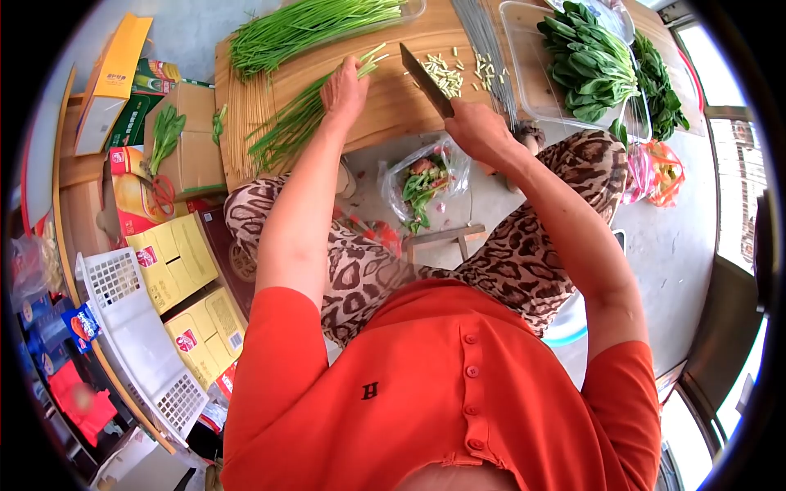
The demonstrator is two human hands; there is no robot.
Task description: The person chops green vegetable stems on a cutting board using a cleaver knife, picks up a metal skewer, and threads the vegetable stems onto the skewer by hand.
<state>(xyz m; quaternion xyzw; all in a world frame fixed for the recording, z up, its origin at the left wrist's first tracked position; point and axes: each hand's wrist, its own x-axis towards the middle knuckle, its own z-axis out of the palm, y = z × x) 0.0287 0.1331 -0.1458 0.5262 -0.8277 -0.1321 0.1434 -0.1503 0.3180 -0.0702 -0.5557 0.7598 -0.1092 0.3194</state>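
Observation:
My left hand [344, 92] is closed around a bunch of long green chives [295, 131], whose pale ends point up and to the right past my fingers. In my right hand [481, 131] is the handle of a kitchen knife [426, 82], its broad dark blade slanting to the upper left over the wooden board [385, 102]. Short cut pale-green pieces [444, 76] lie scattered just right of the blade. Behind my left hand, a larger pile of uncut chives [303, 37] fills a clear tray.
Thin wooden skewers [239, 123] lie at the board's left, grey metal skewers [483, 41] at its right. A clear container [524, 74] with leafy greens [585, 65] stands at right. A plastic bag of scraps [422, 180] sits below; boxes [172, 254] stand at left.

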